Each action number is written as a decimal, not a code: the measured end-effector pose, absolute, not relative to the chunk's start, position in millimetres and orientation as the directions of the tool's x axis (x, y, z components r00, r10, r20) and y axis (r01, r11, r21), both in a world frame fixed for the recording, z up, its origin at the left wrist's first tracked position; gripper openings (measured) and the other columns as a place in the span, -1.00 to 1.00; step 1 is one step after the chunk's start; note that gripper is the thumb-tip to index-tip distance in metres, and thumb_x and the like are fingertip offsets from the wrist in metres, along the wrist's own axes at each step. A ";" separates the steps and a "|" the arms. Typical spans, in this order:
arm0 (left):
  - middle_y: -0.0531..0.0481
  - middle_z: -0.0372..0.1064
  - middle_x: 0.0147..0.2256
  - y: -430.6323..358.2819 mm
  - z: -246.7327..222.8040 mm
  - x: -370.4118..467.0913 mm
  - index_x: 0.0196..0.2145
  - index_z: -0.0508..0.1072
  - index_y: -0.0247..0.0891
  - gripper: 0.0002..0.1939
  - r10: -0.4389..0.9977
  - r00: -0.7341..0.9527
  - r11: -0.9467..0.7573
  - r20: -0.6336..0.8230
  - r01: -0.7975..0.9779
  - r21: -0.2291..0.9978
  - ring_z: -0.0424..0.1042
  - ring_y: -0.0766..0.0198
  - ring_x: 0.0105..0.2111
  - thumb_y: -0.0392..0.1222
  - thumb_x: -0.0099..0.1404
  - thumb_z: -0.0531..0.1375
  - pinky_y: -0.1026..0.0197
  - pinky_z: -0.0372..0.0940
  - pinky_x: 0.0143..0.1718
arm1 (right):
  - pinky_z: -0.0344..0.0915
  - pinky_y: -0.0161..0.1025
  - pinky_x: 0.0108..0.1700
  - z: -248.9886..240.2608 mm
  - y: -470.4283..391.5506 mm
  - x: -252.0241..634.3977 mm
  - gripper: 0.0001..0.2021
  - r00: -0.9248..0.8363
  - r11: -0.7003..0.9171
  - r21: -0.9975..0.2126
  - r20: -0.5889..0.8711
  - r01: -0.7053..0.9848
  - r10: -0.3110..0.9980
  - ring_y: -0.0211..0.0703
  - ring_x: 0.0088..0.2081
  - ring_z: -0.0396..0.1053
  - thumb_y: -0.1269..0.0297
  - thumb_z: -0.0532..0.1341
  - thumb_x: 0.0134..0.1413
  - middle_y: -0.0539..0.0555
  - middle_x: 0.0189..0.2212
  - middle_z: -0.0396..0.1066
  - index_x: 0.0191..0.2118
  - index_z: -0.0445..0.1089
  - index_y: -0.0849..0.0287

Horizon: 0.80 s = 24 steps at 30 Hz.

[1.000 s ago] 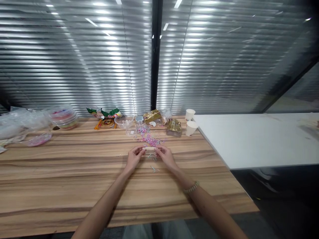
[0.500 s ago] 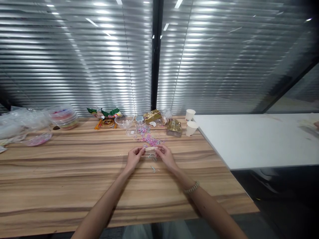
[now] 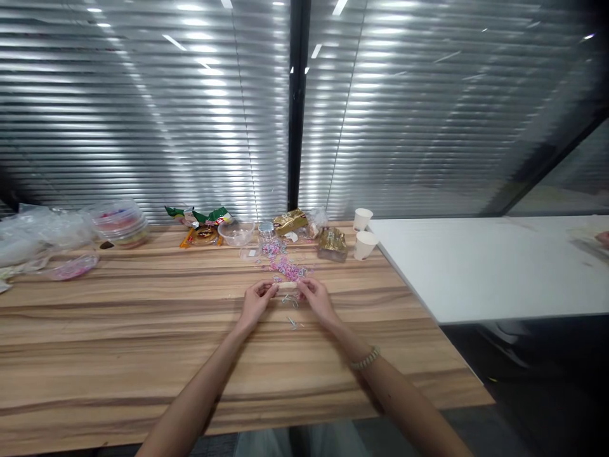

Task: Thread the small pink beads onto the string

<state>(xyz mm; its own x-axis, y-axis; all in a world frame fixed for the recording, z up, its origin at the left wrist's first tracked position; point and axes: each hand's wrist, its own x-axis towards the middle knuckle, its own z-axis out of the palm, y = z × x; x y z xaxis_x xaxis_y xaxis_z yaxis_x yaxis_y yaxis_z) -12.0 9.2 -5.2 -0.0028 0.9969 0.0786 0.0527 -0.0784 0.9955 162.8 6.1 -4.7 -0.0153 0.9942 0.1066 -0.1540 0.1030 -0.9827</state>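
Observation:
A small pale strip (image 3: 287, 285) is stretched level between my two hands, just above the wooden table (image 3: 143, 343). My left hand (image 3: 257, 303) pinches its left end, and my right hand (image 3: 318, 301) pinches the right end. Right behind the strip lies a loose pile of pink and purple small pieces (image 3: 288, 268). Several thin greenish pieces (image 3: 291, 301) lie in front of it, between my wrists. A clear jar (image 3: 267, 233) stands behind the pile, with more small pieces around its base.
Along the back are a clear bowl (image 3: 236, 233), green snack packets (image 3: 209, 217), gold packages (image 3: 332, 244) and two paper cups (image 3: 365, 245). Stacked plastic tubs (image 3: 118, 223) and clear bags (image 3: 47, 231) lie left. A white table (image 3: 447, 273) adjoins right; a person's hand (image 3: 603, 238) shows at its edge.

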 end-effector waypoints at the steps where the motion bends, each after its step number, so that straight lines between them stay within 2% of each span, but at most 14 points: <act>1: -0.07 0.47 -0.45 9.1 -5.0 -12.0 -0.37 0.47 -0.35 -0.62 0.997 -0.003 -0.082 0.083 0.056 0.995 0.42 0.24 -0.44 0.04 -0.02 0.28 0.24 0.30 -0.37 | 0.23 -0.32 -0.50 -5.2 6.3 162.4 -0.62 -0.016 0.096 -0.981 0.100 -0.171 0.995 -0.28 -0.59 0.26 -0.06 0.27 -0.22 -0.06 -0.65 0.29 -0.45 0.33 0.20; 6: -0.02 0.42 -0.50 8.4 -3.1 -11.7 -0.41 0.45 -0.33 -0.65 0.995 -0.001 -0.100 0.100 0.059 0.993 0.38 0.27 -0.48 0.05 0.01 0.26 0.26 0.26 -0.40 | 0.29 -0.29 -0.47 -6.1 6.4 161.3 -0.59 -0.018 0.066 -0.973 0.072 -0.220 0.997 -0.27 -0.56 0.30 -0.02 0.32 -0.29 -0.02 -0.58 0.36 -0.37 0.34 0.19; 16: 0.01 0.38 -0.57 7.6 -0.2 -12.2 -0.54 0.44 -0.31 -0.63 0.993 0.019 -0.121 0.119 0.122 0.985 0.36 0.28 -0.51 0.11 0.05 0.21 0.28 0.25 -0.41 | 0.30 -0.29 -0.45 -6.2 6.7 161.6 -0.59 -0.007 0.084 -0.977 0.087 -0.194 0.996 -0.26 -0.53 0.30 -0.06 0.31 -0.28 -0.01 -0.55 0.35 -0.41 0.34 0.19; 21: -0.07 0.47 -0.41 7.7 -3.0 -11.5 -0.31 0.50 -0.32 -0.59 0.995 0.019 -0.095 0.094 0.054 0.994 0.40 0.25 -0.45 0.07 -0.01 0.27 0.24 0.30 -0.37 | 0.24 -0.32 -0.48 -4.6 5.7 162.5 -0.61 0.000 0.110 -0.982 0.111 -0.155 0.994 -0.29 -0.56 0.26 -0.06 0.27 -0.22 -0.04 -0.62 0.30 -0.43 0.34 0.21; 24: -0.08 0.47 -0.41 8.4 -5.1 -11.7 -0.32 0.51 -0.32 -0.58 0.996 0.008 -0.092 0.092 0.080 0.992 0.38 0.25 -0.48 0.08 -0.03 0.27 0.24 0.28 -0.41 | 0.23 -0.33 -0.51 -3.4 5.3 162.6 -0.62 -0.006 0.111 -0.984 0.113 -0.140 0.994 -0.29 -0.58 0.24 -0.07 0.26 -0.20 -0.05 -0.65 0.27 -0.46 0.33 0.19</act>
<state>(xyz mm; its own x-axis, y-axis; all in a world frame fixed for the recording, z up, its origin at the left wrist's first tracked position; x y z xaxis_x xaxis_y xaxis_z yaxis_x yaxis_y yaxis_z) -11.7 8.4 -5.1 0.0084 0.9957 0.0918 0.0803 -0.0922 0.9925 162.6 5.3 -3.4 -0.0060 0.9936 0.1131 -0.1396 0.1112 -0.9839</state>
